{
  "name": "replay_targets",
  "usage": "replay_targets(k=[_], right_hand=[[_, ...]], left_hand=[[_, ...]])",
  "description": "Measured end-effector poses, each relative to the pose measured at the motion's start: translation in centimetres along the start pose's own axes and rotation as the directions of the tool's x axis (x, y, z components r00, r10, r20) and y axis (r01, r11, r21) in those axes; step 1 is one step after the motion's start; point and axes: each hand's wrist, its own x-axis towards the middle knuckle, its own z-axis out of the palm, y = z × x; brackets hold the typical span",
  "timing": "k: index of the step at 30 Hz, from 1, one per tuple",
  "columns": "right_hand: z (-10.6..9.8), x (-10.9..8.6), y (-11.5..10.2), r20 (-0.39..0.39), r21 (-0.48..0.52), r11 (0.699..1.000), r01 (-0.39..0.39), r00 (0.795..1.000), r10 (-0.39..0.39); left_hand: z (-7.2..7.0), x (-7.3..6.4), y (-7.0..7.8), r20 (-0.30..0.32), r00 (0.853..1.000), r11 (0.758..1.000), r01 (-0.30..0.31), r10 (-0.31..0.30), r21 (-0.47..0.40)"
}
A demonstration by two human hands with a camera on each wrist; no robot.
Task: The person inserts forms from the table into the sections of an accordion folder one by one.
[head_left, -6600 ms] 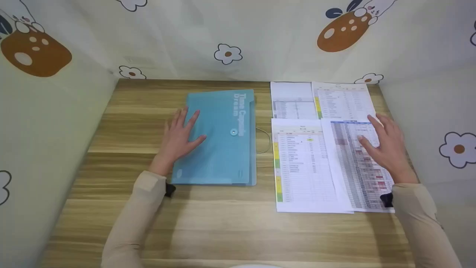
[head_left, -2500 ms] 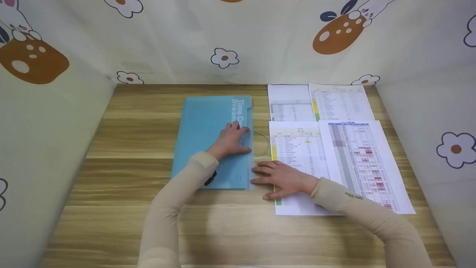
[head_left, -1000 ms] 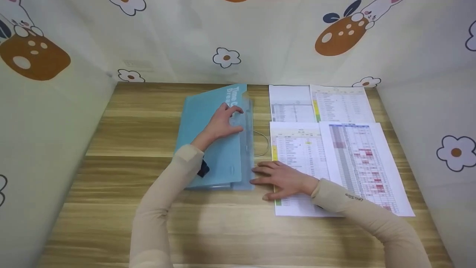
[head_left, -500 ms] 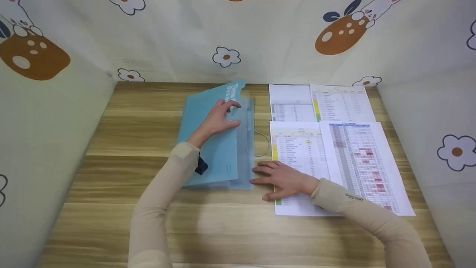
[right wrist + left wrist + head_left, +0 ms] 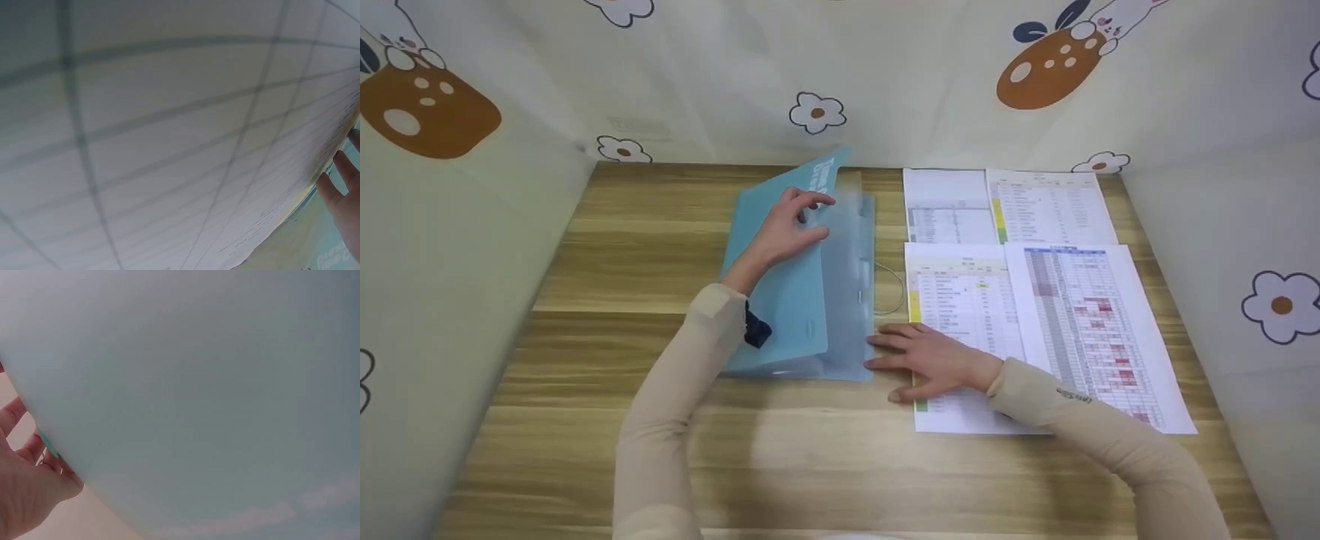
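A blue plastic file folder [image 5: 780, 300] lies left of the table's middle, its front cover raised at a slant. Clear inner sheets with tabs [image 5: 851, 300] show beneath the cover. My left hand [image 5: 784, 229] holds the cover's free right edge with curled fingers and thumb. In the left wrist view, that hand [image 5: 34, 484] is at the edge of the pale cover, beside a small teal button [image 5: 48, 443]. My right hand [image 5: 934, 364] lies with fingers spread over a printed sheet [image 5: 960, 300], fingertips right at the folder's lower right edge.
Several printed sheets lie at the right: a chart [image 5: 1102, 322] beside the front sheet, and two more, including a yellow-edged one [image 5: 1050, 202], behind. A thin elastic loop [image 5: 898, 289] sticks out from the folder's right side. A patterned curtain [image 5: 720, 82] borders the wooden table [image 5: 810, 465].
My left hand moved from the folder's left side to its right edge, then lifted the cover up and leftward. My right hand came from the chart to the folder's edge, staying there since.
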Motion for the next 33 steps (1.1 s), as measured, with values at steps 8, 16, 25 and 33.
replay_targets(k=[8,16,25,33], right_hand=[[0.1,0.0,0.1,-0.031,-0.007,1.0,0.011,0.999,-0.011],[0.1,0.0,0.2,-0.022,-0.012,1.0,0.001,1.0,-0.002],[0.1,0.0,0.1,-0.024,-0.013,1.0,0.013,1.0,-0.013],[0.1,-0.1,0.1,-0.021,-0.023,0.999,0.026,0.999,-0.027]], left_hand=[[-1.2,-0.3,-0.4,-0.006,0.999,0.997,-0.039,0.039,-0.071],[-1.6,-0.4,-0.7,-0.017,0.998,0.993,-0.054,0.053,-0.105],[-1.3,-0.5,-0.9,-0.014,0.999,0.99,-0.045,0.044,-0.135],[-1.0,-0.6,-1.0,-0.039,0.998,0.986,-0.056,0.05,-0.155]])
